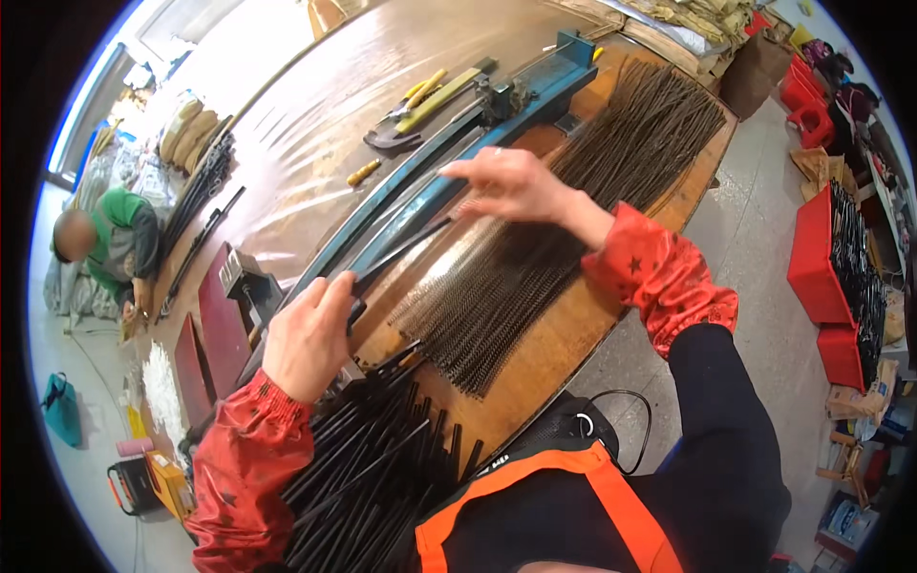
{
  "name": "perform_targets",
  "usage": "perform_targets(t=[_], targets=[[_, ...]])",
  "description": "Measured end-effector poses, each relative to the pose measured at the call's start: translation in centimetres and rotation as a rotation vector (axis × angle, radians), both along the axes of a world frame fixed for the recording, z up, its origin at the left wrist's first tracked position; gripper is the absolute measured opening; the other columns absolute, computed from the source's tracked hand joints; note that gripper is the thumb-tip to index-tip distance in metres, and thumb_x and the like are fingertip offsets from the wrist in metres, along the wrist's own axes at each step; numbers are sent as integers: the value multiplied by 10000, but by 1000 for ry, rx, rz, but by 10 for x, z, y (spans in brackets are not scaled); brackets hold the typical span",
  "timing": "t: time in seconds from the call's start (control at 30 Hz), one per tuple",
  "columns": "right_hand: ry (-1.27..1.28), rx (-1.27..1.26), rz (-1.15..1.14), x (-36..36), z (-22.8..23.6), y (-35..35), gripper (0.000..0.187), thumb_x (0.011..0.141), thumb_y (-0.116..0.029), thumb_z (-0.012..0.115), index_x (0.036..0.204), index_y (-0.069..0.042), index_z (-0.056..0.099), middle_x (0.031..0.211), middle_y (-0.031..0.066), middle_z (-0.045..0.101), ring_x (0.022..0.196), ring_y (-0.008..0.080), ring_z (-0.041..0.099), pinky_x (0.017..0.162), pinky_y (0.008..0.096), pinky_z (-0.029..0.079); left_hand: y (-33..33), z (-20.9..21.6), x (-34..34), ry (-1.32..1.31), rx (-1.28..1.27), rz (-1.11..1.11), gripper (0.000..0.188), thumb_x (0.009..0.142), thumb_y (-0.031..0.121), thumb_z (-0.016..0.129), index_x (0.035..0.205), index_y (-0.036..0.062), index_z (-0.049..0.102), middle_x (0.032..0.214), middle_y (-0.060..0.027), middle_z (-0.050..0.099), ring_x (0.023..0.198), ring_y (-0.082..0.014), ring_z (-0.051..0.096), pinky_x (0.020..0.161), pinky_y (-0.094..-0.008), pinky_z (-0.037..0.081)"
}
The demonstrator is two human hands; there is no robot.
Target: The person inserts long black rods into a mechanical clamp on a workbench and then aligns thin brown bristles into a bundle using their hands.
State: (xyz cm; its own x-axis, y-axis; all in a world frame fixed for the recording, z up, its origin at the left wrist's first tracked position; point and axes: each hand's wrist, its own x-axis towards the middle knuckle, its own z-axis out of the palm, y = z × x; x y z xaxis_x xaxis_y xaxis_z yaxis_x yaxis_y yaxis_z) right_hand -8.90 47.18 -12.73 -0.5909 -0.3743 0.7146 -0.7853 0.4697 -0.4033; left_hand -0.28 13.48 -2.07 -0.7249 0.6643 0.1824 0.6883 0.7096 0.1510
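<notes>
My left hand [308,336] is closed around a dark slim rod [401,245], which slants up to the right over the workbench. Close to the rod's far end is my right hand [516,186], its fingers stretched out and apart; whether a fingertip touches the rod I cannot tell. Beneath both hands runs a long blue metal rail [406,205]. Many long, thin coiled springs [497,296] lie side by side on the wooden bench top [549,368] under my right forearm. Black tubes [368,477] are heaped by my left forearm.
A yellow-handled tool [420,91], a green-yellow bar [439,100] and a small yellow handle [363,173] lie beyond the rail. Another person [115,234] works at the far left. Red bins [821,253] with dark parts stand on the right. A cable [650,420] loops near my waist.
</notes>
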Motion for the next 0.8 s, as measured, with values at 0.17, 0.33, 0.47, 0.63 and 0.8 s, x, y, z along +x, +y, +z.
perform_targets(t=[0.17, 0.33, 0.47, 0.63, 0.8], targets=[[-97, -68, -293, -3, -3, 46, 267, 815, -300, 804, 1008, -124, 747, 831, 67, 725, 697, 252, 682, 637, 338, 552, 15, -12, -28, -25, -23, -7, 287, 913, 52, 598, 1199, 71, 586, 828, -167, 573, 735, -393, 615, 624, -460, 496], [109, 8, -431, -6, -10, 69, 300, 790, -293, 816, 1019, -118, 731, 759, 57, 675, 666, 231, 638, 595, 325, 527, 36, -14, -32, -44, 39, -27, 336, 920, 71, 600, 1254, 111, 592, 813, -165, 583, 706, -402, 615, 601, -466, 497], [245, 185, -230, -9, -19, 55, 238, 848, -290, 765, 1043, -158, 726, 755, 24, 682, 657, 172, 641, 601, 318, 545, 46, -18, -33, -111, -46, -62, 338, 916, 75, 607, 1251, 114, 607, 826, -168, 606, 685, -395, 621, 599, -463, 501], [119, 67, -198, 14, -9, -5, 530, 807, -222, 810, 1294, -112, 632, 873, 87, 689, 729, 212, 662, 661, 336, 558, 27, -21, -29, 2, -20, 3, 320, 905, 128, 634, 1224, 146, 625, 752, -120, 573, 653, -350, 619, 572, -448, 505], [-112, -97, -74, 27, -2, -9, 538, 832, -239, 783, 1332, -148, 607, 830, 103, 669, 708, 264, 659, 667, 351, 549, -8, -2, -20, 90, -22, 97, 307, 894, 89, 638, 1194, 153, 660, 751, -117, 558, 648, -340, 599, 567, -427, 486]])
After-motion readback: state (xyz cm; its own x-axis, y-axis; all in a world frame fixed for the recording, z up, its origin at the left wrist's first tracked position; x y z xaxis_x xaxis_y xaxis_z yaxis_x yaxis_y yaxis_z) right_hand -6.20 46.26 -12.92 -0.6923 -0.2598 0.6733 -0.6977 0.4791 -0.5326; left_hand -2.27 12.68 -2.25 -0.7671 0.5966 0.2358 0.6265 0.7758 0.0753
